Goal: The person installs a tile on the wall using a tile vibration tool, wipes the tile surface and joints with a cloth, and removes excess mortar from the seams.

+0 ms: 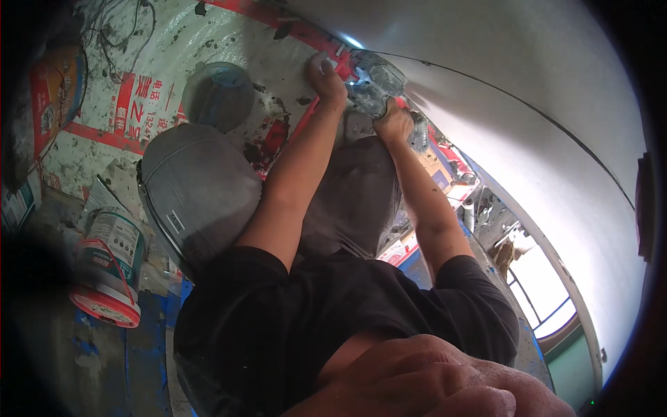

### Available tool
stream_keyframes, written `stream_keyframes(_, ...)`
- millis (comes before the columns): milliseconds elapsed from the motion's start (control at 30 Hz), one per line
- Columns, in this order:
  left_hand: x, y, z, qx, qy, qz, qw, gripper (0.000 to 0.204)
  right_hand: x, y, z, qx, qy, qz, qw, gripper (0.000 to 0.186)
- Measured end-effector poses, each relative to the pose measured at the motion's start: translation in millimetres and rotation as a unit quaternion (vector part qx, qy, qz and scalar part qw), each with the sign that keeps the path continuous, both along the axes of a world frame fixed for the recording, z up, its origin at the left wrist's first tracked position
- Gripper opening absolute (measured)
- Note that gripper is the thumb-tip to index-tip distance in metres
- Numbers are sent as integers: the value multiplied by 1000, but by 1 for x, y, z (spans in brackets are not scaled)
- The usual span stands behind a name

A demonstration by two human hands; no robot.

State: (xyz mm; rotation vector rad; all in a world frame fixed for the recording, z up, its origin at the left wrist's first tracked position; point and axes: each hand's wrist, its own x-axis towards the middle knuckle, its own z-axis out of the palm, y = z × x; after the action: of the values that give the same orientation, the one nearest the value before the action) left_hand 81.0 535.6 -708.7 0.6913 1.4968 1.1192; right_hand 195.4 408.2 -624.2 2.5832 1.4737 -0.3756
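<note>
**Low reach beside a pale wall (500, 76)**

Fingers curled, the right hand (394, 124) touches the near end of a translucent grey object (376, 75) at the floor sheet's (177, 52) wall-side edge; its firmness cannot be told. The left hand (328, 78), bent, sits farther off, leftward, contents unclear. The object's long axis is indistinct. Bold red characters mark the sheet; a label wraps a red-rimmed bucket (111, 257).

Print (139, 115) on floor sheet (177, 48), bucket (108, 258), trousers (208, 167).

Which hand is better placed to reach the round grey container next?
Probably the left hand: it appears nearer the round grey container; the right hand is farther to the right.
</note>
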Motion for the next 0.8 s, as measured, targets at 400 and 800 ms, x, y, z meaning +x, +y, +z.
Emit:
stream_keyframes(400,0,5,-24,29,39,21,999,40,-15,9,9,-9,-9,-13,1000,38)
stream_keyframes(800,-15,-3,42,-20,279,-248,928,54,3,-12,60,-90,-3,29,995,41)
